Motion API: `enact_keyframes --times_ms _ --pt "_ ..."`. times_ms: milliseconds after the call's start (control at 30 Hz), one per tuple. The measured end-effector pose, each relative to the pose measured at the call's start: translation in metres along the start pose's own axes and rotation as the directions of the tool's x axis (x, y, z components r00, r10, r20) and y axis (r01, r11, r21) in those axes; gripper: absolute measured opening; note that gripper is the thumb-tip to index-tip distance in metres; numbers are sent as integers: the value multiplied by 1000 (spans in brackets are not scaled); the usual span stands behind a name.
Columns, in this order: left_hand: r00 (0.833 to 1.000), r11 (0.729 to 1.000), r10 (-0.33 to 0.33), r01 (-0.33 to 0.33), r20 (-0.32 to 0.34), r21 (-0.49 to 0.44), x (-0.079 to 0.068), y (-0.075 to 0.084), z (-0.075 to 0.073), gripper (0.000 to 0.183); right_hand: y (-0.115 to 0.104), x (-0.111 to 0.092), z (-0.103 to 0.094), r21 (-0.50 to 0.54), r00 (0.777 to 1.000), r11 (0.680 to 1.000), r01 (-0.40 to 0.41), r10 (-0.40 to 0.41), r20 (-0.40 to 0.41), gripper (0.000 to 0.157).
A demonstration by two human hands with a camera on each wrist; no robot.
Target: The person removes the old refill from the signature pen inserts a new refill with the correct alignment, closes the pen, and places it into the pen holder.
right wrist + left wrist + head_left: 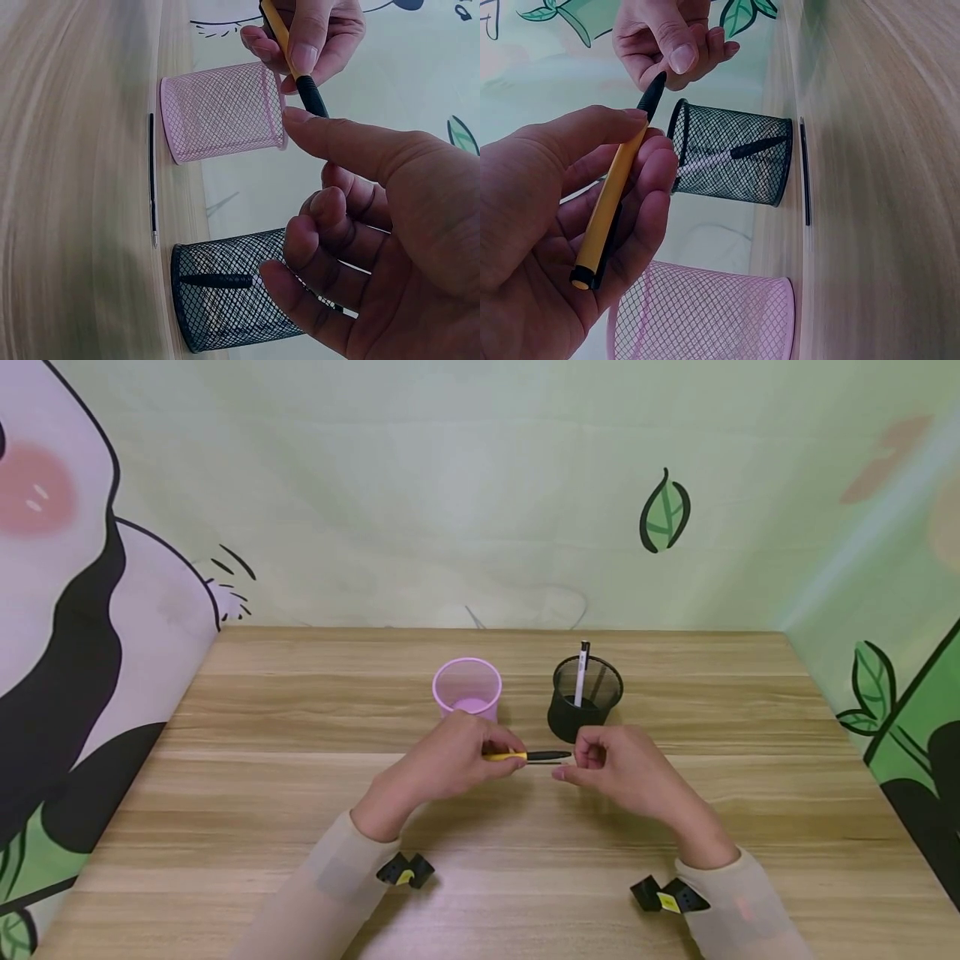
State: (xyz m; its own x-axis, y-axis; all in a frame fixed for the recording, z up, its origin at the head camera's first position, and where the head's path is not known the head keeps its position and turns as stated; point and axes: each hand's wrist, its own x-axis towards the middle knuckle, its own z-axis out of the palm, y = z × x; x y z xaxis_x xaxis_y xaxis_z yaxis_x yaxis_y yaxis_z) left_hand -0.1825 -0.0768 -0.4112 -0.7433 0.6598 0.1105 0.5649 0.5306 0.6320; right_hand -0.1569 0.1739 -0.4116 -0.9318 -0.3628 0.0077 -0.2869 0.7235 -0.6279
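My left hand (450, 760) pinches a yellow pen (607, 202) between thumb and fingers, its black tapered grip (547, 756) pointing toward the other hand. Right by that tip is my right hand (626, 768), thumb stretched out and fingers loosely curled, with nothing held between them. On the table below the hands lies a thin dark pen refill (152, 180). Behind the left hand stands a pink mesh cup (221, 112), partly hidden by it in the head view. A black mesh cup (573, 722) behind the right hand holds a white-and-black pen (581, 675) leaning inside.
The wooden table (225, 735) runs back to a pale green backdrop (420, 527) printed with a panda and leaves. Both cups are upright, side by side, near the middle of the table.
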Motion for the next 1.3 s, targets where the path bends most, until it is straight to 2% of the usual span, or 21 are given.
enact_keyframes --times_ms 567,833,1100,1300 --pt "1000 1000 13 -13 0 3 0 0 1 11 1 0 4 -16 999 999 29 -29 -14 34" --pt "1000 1000 14 -14 -2 -14 0 0 -1 10 2 1 1 37 1000 999 17 -17 5 33" --pt "1000 1000 5 -5 10 -25 0 0 0 13 3 2 3 49 996 995 82 -84 25 32" --pt "1000 1000 21 -21 1 -7 0 0 1 11 3 2 4 35 995 995 89 -90 34 35"
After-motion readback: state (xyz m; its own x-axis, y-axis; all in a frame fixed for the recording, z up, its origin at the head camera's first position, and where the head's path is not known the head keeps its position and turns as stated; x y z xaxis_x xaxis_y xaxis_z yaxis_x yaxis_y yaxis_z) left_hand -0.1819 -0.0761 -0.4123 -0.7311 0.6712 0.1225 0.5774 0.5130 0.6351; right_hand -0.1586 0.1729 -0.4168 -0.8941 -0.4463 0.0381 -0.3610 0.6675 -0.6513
